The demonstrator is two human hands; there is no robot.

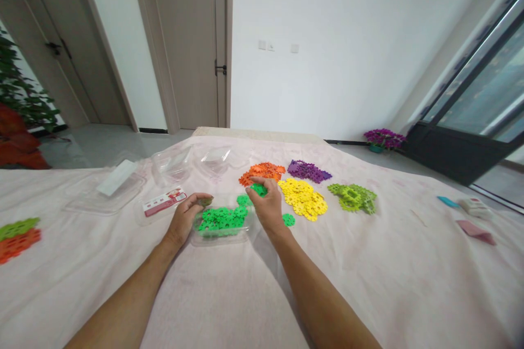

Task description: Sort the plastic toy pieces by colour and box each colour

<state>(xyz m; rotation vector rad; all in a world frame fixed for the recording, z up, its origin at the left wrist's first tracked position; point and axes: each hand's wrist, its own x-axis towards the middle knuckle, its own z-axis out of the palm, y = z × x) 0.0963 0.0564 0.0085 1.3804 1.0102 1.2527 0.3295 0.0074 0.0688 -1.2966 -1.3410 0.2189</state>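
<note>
Reaching in over the pink cloth (223, 305), your two forearms bracket the clear tub (221, 240). Off at your far left, a lime piece (18, 228) and an orange piece (18, 245) lie together.

Tub sits in front of you, loaded with green discs (223, 221). Your left hand (184, 222) is at its left side, thumb and forefinger close together near the rim; something dull green shows at the tips, can't tell if they grip it. Your right hand (268, 207) is up past the tub's right side, thumb and fingers pinching a green disc (258, 190) above the cloth.

One loose disc (289, 220) is on the cloth just right of your right wrist. Left of the tub: red-and-white label (164, 202). Out right: pink item (477, 232), white box (475, 207), blue item (447, 202).

Beyond your right hand: yellow pile (303, 199), with lime pile (353, 198) to its right, then orange pile (264, 172) and purple pile (308, 170) behind. Clear plastic packs at back left, behind the label.

Past the table: potted purple flowers (383, 139) on the floor at right, door (186, 38) and white wall (311, 87).
</note>
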